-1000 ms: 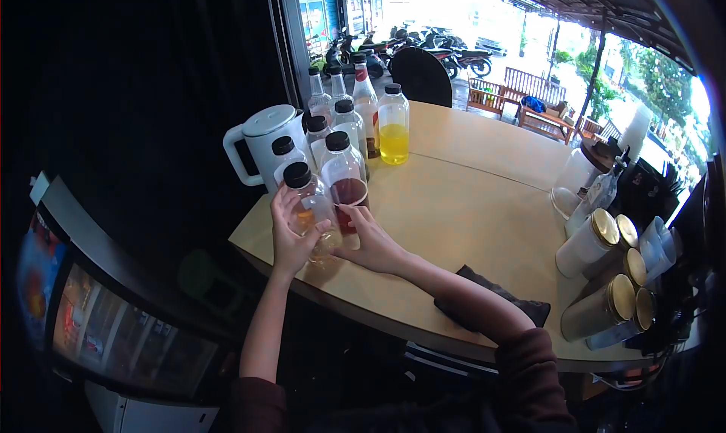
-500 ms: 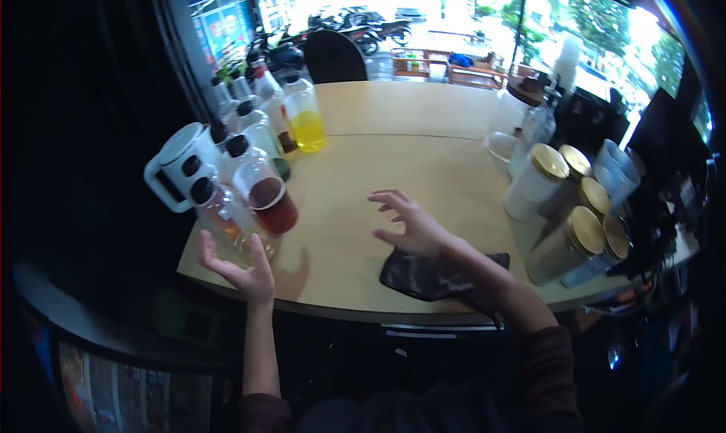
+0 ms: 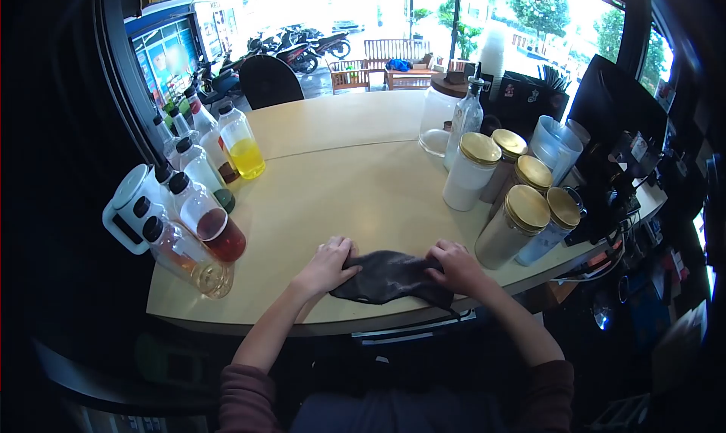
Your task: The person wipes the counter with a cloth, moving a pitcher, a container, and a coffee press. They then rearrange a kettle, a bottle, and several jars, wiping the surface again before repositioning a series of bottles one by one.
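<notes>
Now both hands, left hand (image 3: 327,265) and right hand (image 3: 456,266), have reached the cloth (image 3: 387,277).

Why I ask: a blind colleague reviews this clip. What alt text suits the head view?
The left hand and right hand grasp the ends of a dark cloth at the near edge of a tan counter. Bottles of coloured liquid and a white jug stand left; gold-lidded jars right.
</notes>
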Available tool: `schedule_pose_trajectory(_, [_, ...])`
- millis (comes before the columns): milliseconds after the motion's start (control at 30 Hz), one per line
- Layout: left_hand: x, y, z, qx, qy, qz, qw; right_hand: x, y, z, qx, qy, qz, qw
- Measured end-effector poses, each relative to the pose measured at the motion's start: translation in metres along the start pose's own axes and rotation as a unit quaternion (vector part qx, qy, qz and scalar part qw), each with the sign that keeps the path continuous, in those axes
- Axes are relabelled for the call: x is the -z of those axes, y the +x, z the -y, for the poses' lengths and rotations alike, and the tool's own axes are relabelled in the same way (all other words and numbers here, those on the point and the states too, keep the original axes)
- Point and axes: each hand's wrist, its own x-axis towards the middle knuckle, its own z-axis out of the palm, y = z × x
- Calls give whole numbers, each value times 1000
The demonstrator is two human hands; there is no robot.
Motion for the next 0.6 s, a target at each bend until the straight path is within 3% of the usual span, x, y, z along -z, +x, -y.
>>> schedule_pose_trajectory(67, [23,3,-8,109,-128,107,980,5,3,2,-29,84,33,995])
schedule_pose_trajectory(100, [33,2,-7,111,-126,104,980,9,7,4,-25,85,32,996])
schedule_pose_trajectory(167, [61,-3,-1,49,-288,-17,956,22,19,8,14,277,10,961])
schedule_pose_trajectory(233, [96,1,3,73,-289,-110,948,43,37,27,-8,284,5,959])
schedule_pose_trajectory(267, [100,9,17,30,-305,-191,932,48,49,36,-33,289,2,957])
schedule_pose_trajectory(333, [115,21,40,41,-222,-246,943,34,77,43,-16,258,-2,966])
schedule_pose_trajectory(367, [111,20,54,47,-219,-250,942,19,92,45,18,175,-51,983])
schedule_pose_trajectory(400, [102,21,72,57,-58,-288,954,4,109,49,52,91,-101,989])
schedule_pose_trajectory(433, [99,20,84,65,105,-318,940,-13,127,53,92,78,-80,989])
schedule_pose_trajectory(467, [97,15,82,93,7,-268,959,-24,142,63,131,64,-60,988])
schedule_pose_trajectory(600, [72,-8,101,154,-17,-166,974,-94,195,94,232,3,48,972])
